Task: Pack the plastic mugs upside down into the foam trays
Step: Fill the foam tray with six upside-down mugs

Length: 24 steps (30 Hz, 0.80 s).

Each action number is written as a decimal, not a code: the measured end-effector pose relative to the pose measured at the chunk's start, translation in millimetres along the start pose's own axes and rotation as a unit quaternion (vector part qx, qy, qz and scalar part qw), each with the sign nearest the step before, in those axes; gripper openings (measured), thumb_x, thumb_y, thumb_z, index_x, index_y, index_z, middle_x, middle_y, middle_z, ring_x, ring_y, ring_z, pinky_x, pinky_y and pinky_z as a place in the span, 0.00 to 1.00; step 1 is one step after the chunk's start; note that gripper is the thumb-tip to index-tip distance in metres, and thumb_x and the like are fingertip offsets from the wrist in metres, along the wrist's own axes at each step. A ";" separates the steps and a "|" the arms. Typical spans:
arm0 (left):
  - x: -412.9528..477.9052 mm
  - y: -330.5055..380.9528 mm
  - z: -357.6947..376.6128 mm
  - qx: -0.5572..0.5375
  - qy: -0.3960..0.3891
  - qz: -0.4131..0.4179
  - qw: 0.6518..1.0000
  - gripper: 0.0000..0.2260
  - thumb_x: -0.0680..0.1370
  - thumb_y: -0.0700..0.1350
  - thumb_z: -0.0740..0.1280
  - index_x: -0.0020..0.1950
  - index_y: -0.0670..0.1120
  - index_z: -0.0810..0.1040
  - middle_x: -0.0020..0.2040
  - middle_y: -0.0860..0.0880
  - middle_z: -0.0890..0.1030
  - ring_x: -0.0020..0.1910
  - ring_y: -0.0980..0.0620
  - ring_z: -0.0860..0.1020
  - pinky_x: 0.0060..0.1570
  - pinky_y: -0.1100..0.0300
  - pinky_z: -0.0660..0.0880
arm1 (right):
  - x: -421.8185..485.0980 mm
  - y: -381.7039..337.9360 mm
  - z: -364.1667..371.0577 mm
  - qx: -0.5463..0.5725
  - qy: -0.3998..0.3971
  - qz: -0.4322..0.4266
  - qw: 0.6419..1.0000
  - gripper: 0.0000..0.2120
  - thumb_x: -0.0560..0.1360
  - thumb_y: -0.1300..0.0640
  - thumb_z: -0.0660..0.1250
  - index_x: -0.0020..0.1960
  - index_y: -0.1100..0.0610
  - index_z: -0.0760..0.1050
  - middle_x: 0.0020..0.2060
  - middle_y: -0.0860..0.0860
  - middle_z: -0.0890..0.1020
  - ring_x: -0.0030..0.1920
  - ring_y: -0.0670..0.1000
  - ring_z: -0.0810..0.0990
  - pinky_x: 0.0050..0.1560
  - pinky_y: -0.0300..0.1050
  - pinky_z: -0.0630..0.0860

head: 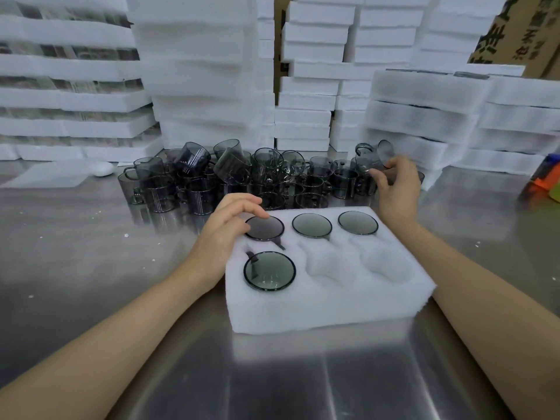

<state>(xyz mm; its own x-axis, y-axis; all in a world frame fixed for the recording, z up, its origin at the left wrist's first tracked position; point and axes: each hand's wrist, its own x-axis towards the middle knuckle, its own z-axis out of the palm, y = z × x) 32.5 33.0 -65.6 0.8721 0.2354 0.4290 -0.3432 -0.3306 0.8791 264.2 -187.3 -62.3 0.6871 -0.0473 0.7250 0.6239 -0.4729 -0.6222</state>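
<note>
Tray (333, 304) sits near on the table (91, 253), four mugs (311, 224) upside down in it: three far, one near-left. Left hand (225, 228), fingers loose, touches the far-left one. Right hand (395, 183) grips a mug (368, 157) at the right end of the pile (230, 174); foam stacks (206, 71) behind.

— What's here besides the job itself?

— Item one: steel table (75, 268), brushed and reflective, running from the near edge to the far stacks. Item two: white crumbs (126, 235), scattered mostly over its left half. Item three: a small white oval object (101, 168), smooth, far left on the table. Item four: a flat white sheet (45, 177), lying just left of that.

— And on the right?

— Item five: a brown cardboard box (515, 28), far right corner, dark printed characters, partly hidden. Item six: an orange, blue and green object (545, 177) at the right edge, cut off; can't tell what it is.
</note>
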 end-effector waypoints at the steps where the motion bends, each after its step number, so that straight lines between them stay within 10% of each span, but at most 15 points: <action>1: -0.3 1.0 -0.3 0.003 -0.001 0.000 1.000 0.12 0.67 0.39 0.57 0.43 0.46 0.79 0.58 0.50 0.75 0.61 0.60 0.72 0.61 0.72 0.63 | -3.8 -1.9 -5.1 0.008 -0.001 0.023 1.000 0.10 0.74 0.61 0.70 0.49 0.65 0.74 0.48 0.62 0.77 0.45 0.53 0.76 0.44 0.32 0.66; 17: -6.7 11.4 -1.6 0.041 -0.007 -0.004 0.999 0.11 0.69 0.40 0.57 0.43 0.46 0.79 0.57 0.48 0.74 0.60 0.58 0.71 0.61 0.69 0.63 | -27.9 -90.6 -67.8 0.230 -0.103 0.083 0.964 0.12 0.73 0.62 0.72 0.39 0.53 0.70 0.38 0.49 0.76 0.37 0.43 0.79 0.41 0.44 0.81; 24: -7.9 11.2 -1.9 0.051 0.000 -0.004 0.999 0.11 0.70 0.41 0.57 0.43 0.45 0.79 0.56 0.49 0.74 0.60 0.58 0.72 0.64 0.64 0.64 | -64.2 -136.2 -63.1 0.184 -0.145 -0.147 0.961 0.12 0.68 0.61 0.76 0.40 0.54 0.72 0.53 0.50 0.76 0.56 0.45 0.77 0.49 0.32 0.75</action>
<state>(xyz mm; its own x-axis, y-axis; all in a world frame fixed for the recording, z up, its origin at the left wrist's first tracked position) 21.1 29.2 -58.8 0.8747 0.2387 0.4219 -0.2984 -0.4206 0.8568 111.6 -175.4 -5.5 0.5031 0.3133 0.8055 0.8594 -0.0827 -0.5046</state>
